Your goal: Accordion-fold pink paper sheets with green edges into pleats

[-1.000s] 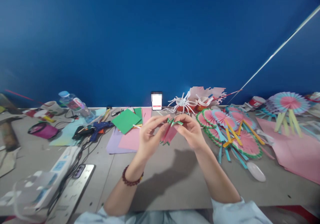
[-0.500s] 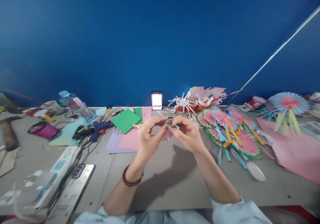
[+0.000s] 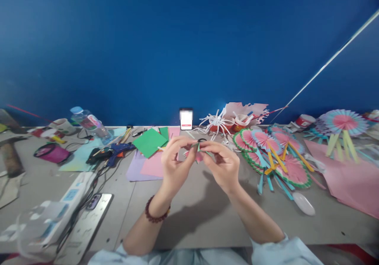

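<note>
Both my hands are raised over the grey table (image 3: 195, 213), pinching one small folded paper piece (image 3: 197, 153) of pink with green edges between them. My left hand (image 3: 173, 164), with a dark red bead bracelet (image 3: 156, 214) on the wrist, grips the piece's left side with fingers closed. My right hand (image 3: 223, 164) pinches its right side from above. Most of the paper is hidden between the fingers.
Finished pink-and-green paper fans (image 3: 275, 156) lie to the right, with pink sheets (image 3: 352, 180) beyond. Green, pink and purple sheets (image 3: 149, 142) lie behind my hands. A blue glue gun (image 3: 114, 152), water bottle (image 3: 89, 123), power strip (image 3: 68, 200) and phone (image 3: 89, 225) sit left.
The pink paper hung open below my fingers one second ago; now it is folded up small between both hands. Both hands drew closer together and slightly down.
</note>
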A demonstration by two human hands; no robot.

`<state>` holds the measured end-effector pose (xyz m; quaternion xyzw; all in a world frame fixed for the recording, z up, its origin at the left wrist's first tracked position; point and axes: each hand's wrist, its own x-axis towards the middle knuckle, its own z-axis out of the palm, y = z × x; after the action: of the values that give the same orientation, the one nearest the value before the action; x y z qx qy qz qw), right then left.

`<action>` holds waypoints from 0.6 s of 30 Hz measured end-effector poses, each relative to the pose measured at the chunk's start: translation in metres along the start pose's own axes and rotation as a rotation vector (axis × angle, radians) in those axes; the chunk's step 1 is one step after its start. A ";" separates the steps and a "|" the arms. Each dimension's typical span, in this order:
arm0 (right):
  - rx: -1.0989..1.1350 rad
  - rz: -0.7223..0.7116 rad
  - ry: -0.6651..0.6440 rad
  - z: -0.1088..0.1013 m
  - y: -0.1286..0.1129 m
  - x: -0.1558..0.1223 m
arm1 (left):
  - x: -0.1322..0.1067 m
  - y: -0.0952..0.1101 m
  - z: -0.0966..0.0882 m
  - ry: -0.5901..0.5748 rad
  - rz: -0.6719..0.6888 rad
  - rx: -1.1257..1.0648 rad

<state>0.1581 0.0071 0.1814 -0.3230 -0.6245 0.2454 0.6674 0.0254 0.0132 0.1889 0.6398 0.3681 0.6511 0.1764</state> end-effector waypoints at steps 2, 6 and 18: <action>-0.010 -0.027 0.014 0.001 -0.001 -0.002 | 0.001 0.000 0.000 0.018 0.012 0.003; -0.071 -0.113 0.046 0.004 -0.005 -0.004 | 0.000 -0.001 0.000 0.027 0.034 -0.015; -0.224 -0.119 0.083 0.010 -0.009 -0.015 | -0.004 -0.008 0.005 0.075 0.046 -0.059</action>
<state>0.1457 -0.0088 0.1776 -0.3675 -0.6380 0.1205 0.6659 0.0284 0.0162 0.1800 0.6178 0.3401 0.6892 0.1663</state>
